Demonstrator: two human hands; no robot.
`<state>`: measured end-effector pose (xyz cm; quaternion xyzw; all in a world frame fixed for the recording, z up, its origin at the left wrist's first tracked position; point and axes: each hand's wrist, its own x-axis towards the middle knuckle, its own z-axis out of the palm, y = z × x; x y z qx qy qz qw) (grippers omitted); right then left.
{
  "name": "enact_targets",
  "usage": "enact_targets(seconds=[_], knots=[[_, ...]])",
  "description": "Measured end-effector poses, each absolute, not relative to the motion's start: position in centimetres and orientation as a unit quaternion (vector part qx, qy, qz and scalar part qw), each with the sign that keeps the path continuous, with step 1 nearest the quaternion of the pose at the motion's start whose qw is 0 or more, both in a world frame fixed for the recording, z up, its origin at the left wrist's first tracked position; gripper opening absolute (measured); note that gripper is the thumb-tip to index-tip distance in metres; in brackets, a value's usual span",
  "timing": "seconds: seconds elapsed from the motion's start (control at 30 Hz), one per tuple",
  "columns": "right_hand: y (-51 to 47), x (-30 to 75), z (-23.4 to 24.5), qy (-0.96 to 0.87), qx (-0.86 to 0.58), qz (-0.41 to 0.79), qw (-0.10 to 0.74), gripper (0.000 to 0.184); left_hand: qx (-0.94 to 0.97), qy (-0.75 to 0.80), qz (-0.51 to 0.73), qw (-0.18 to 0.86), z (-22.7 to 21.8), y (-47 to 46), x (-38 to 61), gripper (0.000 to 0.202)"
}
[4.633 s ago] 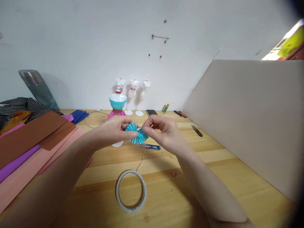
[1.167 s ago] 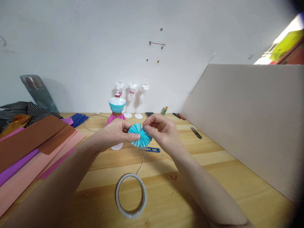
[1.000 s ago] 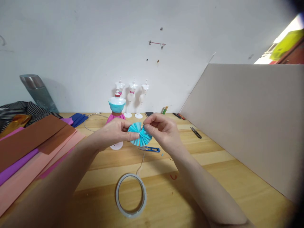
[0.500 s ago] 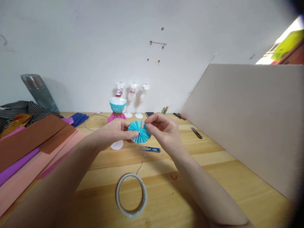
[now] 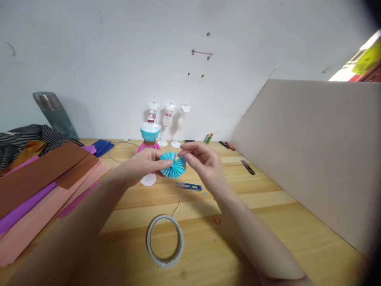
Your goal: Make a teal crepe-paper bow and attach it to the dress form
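Note:
Between my hands is a small round rosette of pleated turquoise paper (image 5: 175, 171), with a narrow gap at its upper side. My left hand (image 5: 145, 163) holds it from the left, the thumb pressed over its middle and the fingers behind. My right hand (image 5: 204, 161) pinches its upper right edge with the fingertips. Just below lies a pair of blue thread snips (image 5: 188, 186). A roll of tape (image 5: 149, 246) lies nearer on the table, its loose end pointing toward the snips. Behind my left hand stands a dress form (image 5: 150, 133) in turquoise, brown and pink paper.
Three white mannequins (image 5: 169, 113) stand by the wall. Sheets of coloured paper (image 5: 38, 178) cover the left side, before a tilted bottle (image 5: 55, 111). Black snips (image 5: 248, 167) lie near a pale upright panel (image 5: 312, 151) on the right.
The rosette has shifted slightly left and turned a little in my hands. My right fingertips have moved along its upper edge. The camera view has swung slightly left.

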<state>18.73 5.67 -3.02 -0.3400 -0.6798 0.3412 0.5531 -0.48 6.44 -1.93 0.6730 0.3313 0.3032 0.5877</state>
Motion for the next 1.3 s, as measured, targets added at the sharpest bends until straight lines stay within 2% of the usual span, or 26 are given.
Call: enact_targets(seconds=[0.13, 0.43, 0.53, 0.73, 0.8, 0.93, 1.03, 1.13, 1.3], knots=[[5.9, 19.2, -3.0, -0.671, -0.331, 0.348, 0.565, 0.016, 0.672, 0.342, 0.304, 0.583, -1.5, 6.3, -0.8, 0.024], [5.4, 19.9, -2.3, -0.719, -0.293, 0.324, 0.541, 0.039, 0.710, 0.355, 0.284, 0.537, -1.2, 5.0, -1.4, 0.025], [5.4, 20.1, -2.2, -0.736, -0.302, 0.318, 0.516, 0.041, 0.695, 0.333, 0.286, 0.570, -0.7, 4.3, -0.9, 0.023], [6.7, 20.5, -2.1, -0.714, -0.331, 0.349, 0.509, 0.035, 0.640, 0.335, 0.283, 0.631, -0.6, 3.5, -0.9, 0.028], [7.2, 20.7, -2.1, -0.726, -0.365, 0.350, 0.466, 0.031, 0.631, 0.360, 0.280, 0.628, -1.5, 2.9, -1.8, 0.031], [8.0, 21.5, -3.8, -0.786, -0.430, 0.313, 0.315, 0.019, 0.548, 0.425, 0.278, 0.665, -4.6, 1.2, -4.1, 0.040], [8.3, 22.3, -6.8, -0.803, -0.470, 0.254, 0.266, 0.014, 0.492, 0.461, 0.288, 0.680, -7.2, -0.2, -5.5, 0.052], [8.5, 23.0, -10.1, -0.798, -0.493, 0.216, 0.273, 0.010, 0.454, 0.493, 0.294, 0.681, -9.6, -1.0, -6.4, 0.057], [8.3, 23.6, -13.9, -0.772, -0.526, 0.162, 0.320, 0.019, 0.445, 0.505, 0.289, 0.681, -12.4, -1.2, -7.2, 0.056]])
